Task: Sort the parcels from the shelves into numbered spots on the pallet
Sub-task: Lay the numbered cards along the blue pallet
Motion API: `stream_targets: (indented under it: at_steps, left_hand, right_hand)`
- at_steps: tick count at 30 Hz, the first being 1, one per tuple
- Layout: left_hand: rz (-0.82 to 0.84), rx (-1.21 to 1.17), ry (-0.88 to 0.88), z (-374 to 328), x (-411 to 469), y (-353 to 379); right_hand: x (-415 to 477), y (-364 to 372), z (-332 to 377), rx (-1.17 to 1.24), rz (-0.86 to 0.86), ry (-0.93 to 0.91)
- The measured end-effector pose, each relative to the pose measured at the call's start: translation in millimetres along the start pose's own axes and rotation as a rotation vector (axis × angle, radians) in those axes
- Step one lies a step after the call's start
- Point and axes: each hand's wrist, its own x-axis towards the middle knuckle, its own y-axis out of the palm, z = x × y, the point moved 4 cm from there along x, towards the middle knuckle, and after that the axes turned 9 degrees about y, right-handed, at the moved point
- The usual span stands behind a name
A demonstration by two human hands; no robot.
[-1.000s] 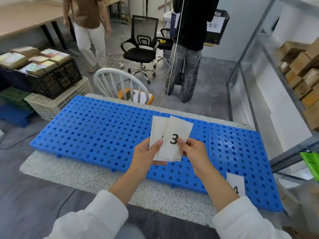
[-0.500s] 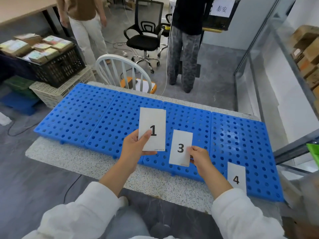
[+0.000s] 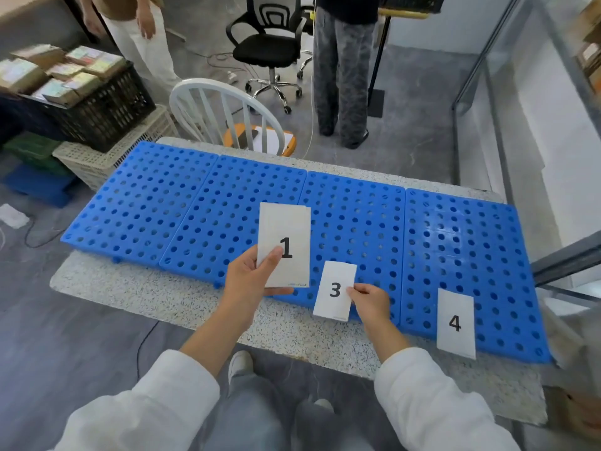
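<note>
Head view looked down on a speckled bench (image 3: 182, 297) that carried a blue perforated pallet (image 3: 357, 222) of four panels set side by side. At far left, beyond the bench, a black crate (image 3: 104, 109) filled with parcels (image 3: 61, 74) sat on a pale basket (image 3: 97, 161). A white chair (image 3: 214, 105) stood behind the pallet's far edge, a black office chair (image 3: 270, 47) stood farther back, and two people's legs showed at the top of the frame.

The left hand (image 3: 252, 278) was closed on the lower left corner of a card marked 1 (image 3: 286, 244), thumb on its face just beside the digit, holding it upright above the second panel. A second sheet's edge showed behind it at the top right.

Just to the right and lower, the right hand (image 3: 369, 299) pinched the right edge of a card marked 3 (image 3: 335, 291) between thumb and fingers. The card lay over the near edge of the third panel; whether it touched the pallet could not be told.

A card marked 4 (image 3: 455, 323) lay free on the near part of the fourth panel, its lower edge overhanging the front rim. At far right, metal shelves (image 3: 553, 151) ran along the wall, with cardboard boxes (image 3: 590, 56) just visible at the top corner.
</note>
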Motion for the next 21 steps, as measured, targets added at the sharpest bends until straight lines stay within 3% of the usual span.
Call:
stream_targets:
  at_steps: [14, 21]
  left_hand:
    - [0.039, 0.058, -0.02, 3.8, 0.5, 15.9]
    - [0.04, 0.061, -0.01, -6.6, 2.4, 26.1]
  right_hand:
    - [-5.7, -0.4, 14.3, -0.307, -0.105, -0.136]
    - [-72.1, 15.6, 100.4, 0.116, 0.495, -0.237]
